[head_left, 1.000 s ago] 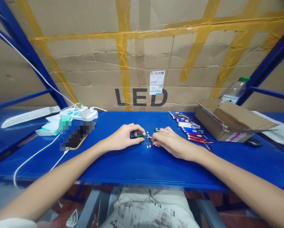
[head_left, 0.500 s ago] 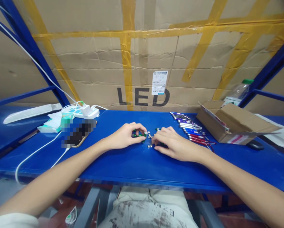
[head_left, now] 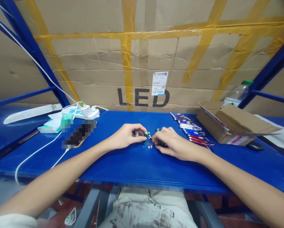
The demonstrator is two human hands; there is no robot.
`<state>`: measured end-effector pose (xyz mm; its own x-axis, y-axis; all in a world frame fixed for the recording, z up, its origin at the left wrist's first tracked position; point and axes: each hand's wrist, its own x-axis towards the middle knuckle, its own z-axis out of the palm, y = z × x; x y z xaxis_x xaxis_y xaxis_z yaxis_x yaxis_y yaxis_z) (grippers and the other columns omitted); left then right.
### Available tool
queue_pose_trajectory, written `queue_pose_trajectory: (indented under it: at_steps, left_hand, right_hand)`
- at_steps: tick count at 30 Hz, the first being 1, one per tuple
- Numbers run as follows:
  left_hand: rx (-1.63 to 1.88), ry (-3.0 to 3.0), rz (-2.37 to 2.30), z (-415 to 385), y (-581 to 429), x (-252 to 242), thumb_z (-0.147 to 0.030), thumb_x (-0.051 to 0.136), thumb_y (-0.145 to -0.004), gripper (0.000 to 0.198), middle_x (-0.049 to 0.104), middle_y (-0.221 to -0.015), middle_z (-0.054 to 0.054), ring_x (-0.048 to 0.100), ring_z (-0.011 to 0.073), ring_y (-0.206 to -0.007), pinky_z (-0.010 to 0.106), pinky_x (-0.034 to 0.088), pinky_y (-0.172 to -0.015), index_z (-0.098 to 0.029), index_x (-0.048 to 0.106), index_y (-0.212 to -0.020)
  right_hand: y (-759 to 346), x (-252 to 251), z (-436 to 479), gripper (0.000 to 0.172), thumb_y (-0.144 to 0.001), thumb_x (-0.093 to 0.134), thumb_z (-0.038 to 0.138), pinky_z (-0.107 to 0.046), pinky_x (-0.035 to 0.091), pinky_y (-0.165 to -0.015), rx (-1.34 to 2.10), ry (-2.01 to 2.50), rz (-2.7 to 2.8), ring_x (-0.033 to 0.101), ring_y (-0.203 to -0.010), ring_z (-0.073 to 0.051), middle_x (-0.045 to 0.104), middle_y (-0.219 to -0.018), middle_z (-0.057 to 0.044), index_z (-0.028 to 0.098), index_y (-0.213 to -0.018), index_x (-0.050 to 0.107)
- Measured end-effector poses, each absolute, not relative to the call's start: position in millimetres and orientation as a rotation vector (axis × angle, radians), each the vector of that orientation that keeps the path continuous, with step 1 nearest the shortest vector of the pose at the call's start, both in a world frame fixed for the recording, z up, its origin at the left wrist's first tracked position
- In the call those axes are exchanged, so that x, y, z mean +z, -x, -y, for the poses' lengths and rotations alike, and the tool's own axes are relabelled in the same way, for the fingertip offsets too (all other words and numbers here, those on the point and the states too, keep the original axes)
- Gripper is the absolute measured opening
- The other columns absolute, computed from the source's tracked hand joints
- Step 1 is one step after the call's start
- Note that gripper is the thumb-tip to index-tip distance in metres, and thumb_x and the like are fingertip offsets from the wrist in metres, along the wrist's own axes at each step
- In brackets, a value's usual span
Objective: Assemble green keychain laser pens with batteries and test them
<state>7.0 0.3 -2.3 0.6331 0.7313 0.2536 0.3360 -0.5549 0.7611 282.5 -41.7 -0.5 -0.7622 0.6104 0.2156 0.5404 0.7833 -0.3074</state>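
Observation:
My left hand (head_left: 125,136) rests on the blue table (head_left: 142,164) with its fingers curled around a small green cylinder, a keychain flashlight body (head_left: 139,135). My right hand (head_left: 174,142) lies just to its right, fingers bent and pinched near several small silver button cells (head_left: 150,142) scattered between the two hands. What the right fingertips pinch is too small to name. A green part (head_left: 157,129) lies just beyond the right hand.
A row of coloured keychain flashlights (head_left: 190,129) lies at the right, beside an open cardboard box (head_left: 232,125) and a plastic bottle (head_left: 237,92). A power strip (head_left: 81,111), a white cable (head_left: 35,152), a phone (head_left: 76,136) and tissue packs (head_left: 50,126) sit at the left. A cardboard wall (head_left: 142,57) closes the back.
The view shifted slightly. My right hand has crept a little nearer to the button cells; my left hand keeps the green cylinder in about the same place.

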Motion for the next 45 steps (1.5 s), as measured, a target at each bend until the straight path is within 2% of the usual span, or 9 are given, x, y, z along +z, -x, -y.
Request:
queue_pose_trajectory:
  at_steps: [6,14,28,45]
  left_hand:
    - [0.741,-2.06,-0.822,-0.6,-9.5,-6.6,-0.038,0.083,-0.087,0.029,0.079,-0.096,0.004,0.064,0.0156,-0.079,0.029,0.049,-0.074,-0.018,0.078,-0.107]
    - [0.706,-2.034,-0.8,-1.3,-11.8,-9.4,-0.039,0.084,-0.087,0.032,0.081,-0.097,0.005,0.064,0.0157,-0.078,0.028,0.048,-0.071,-0.018,0.081,-0.111]
    - [0.702,-2.037,-0.801,6.1,-18.8,-7.7,-0.036,0.083,-0.086,0.031,0.079,-0.083,0.003,0.06,0.0142,-0.071,0.025,0.048,-0.068,-0.016,0.085,-0.11]
    - [0.699,-1.981,-0.799,9.7,-24.2,-10.5,-0.034,0.083,-0.085,0.029,0.078,-0.089,0.004,0.066,0.0149,-0.077,0.025,0.049,-0.07,-0.014,0.08,-0.106]
  right_hand:
    - [-282.4,2.0,42.7,0.007,-0.106,0.057,0.026,-0.042,0.044,-0.095,0.276,0.931,2.487,0.056,-0.107,-0.028,0.07,-0.114,-0.009,0.024,-0.113,0.058]
    - [-275.4,3.5,45.7,0.01,-0.105,0.058,0.025,-0.042,0.048,-0.092,0.217,0.854,2.309,0.057,-0.103,-0.027,0.07,-0.11,-0.009,0.024,-0.116,0.058]
    - [-269.5,0.4,47.2,0.013,-0.104,0.062,0.023,-0.04,0.052,-0.089,0.289,0.812,2.286,0.06,-0.103,-0.025,0.07,-0.11,-0.007,0.025,-0.117,0.058]
    - [-265.9,0.6,48.3,0.017,-0.102,0.065,0.018,-0.035,0.05,-0.087,0.315,0.794,2.252,0.061,-0.1,-0.023,0.07,-0.109,-0.004,0.026,-0.116,0.059]
